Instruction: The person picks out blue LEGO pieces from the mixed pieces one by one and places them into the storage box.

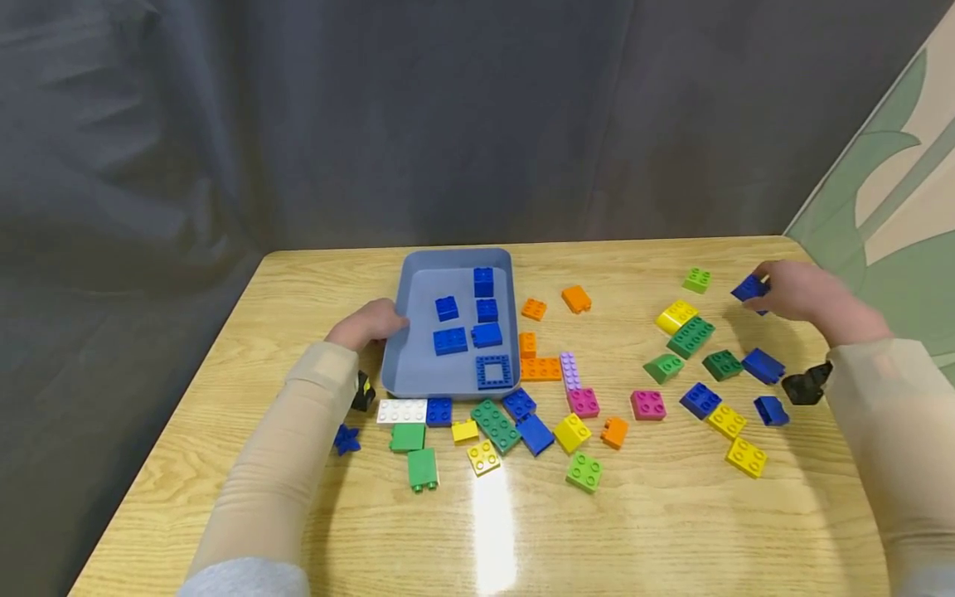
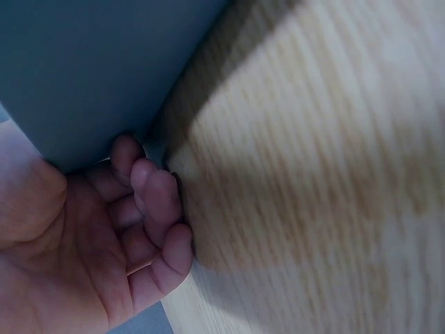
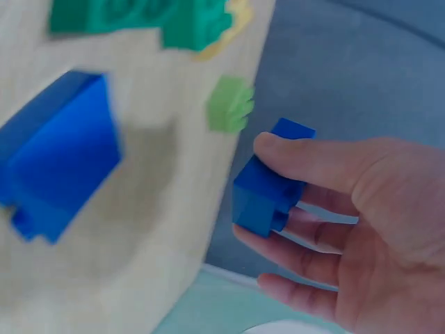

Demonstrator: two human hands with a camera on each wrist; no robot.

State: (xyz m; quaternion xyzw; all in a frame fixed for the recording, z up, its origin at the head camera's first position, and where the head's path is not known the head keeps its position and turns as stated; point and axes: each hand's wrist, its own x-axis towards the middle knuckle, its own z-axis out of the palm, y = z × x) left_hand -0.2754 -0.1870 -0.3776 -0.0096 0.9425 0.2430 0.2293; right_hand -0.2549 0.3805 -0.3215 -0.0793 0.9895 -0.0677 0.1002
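In the head view, my left hand [image 1: 370, 323] holds the left side of a blue-grey tray [image 1: 393, 365], its thumb over the rim. The left wrist view shows that hand's curled fingers [image 2: 158, 198] low against the tray's outer wall [image 2: 90, 76]. Several blue bricks [image 1: 450, 341] and a blue square frame piece [image 1: 493, 372] lie in the tray. At the far right, my right hand [image 1: 802, 294] pinches a blue brick [image 3: 268, 184] between thumb and fingers, above the table. Closest to it on the tabletop are a lime brick [image 1: 697, 280] and a blue sloped brick [image 1: 763, 366].
Loose bricks lie along the tray's front and right sides, among them a white brick [image 1: 401, 411] and an orange brick [image 1: 540, 369]. A black piece [image 1: 807, 385] is near the right forearm. A dark curtain [image 1: 448, 124] hangs behind the wooden table [image 1: 656, 531]; a patterned panel [image 1: 903, 207] stands right.
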